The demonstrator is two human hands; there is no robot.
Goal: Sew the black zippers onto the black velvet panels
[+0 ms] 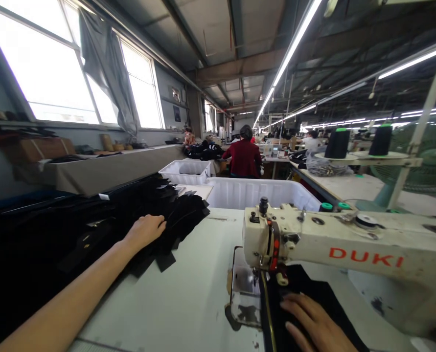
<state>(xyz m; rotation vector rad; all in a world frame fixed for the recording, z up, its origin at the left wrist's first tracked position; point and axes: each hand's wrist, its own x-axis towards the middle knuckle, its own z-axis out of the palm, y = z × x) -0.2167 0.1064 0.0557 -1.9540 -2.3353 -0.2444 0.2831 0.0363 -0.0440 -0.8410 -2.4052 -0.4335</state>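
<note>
My left hand [146,230] reaches onto a pile of black fabric pieces [184,215] at the left of the table. Its fingers are bent and pressed together at the pile's top, seemingly pinching a piece; the fingertips are partly hidden. My right hand [313,320] lies flat, fingers stretched out, on a black fabric piece [320,293] under the sewing machine [306,239]. A zipper [267,308] with a gold-coloured line runs along that fabric's left edge, leading up to the needle area beside the metal plate [245,293].
White plastic bins [254,190] stand beyond the pale table [173,298]. Black thread cones [337,143] sit on a stand at right, near a green fan [430,156]. A person in a dark red top [242,157] sits ahead. A ledge [103,168] runs under the windows.
</note>
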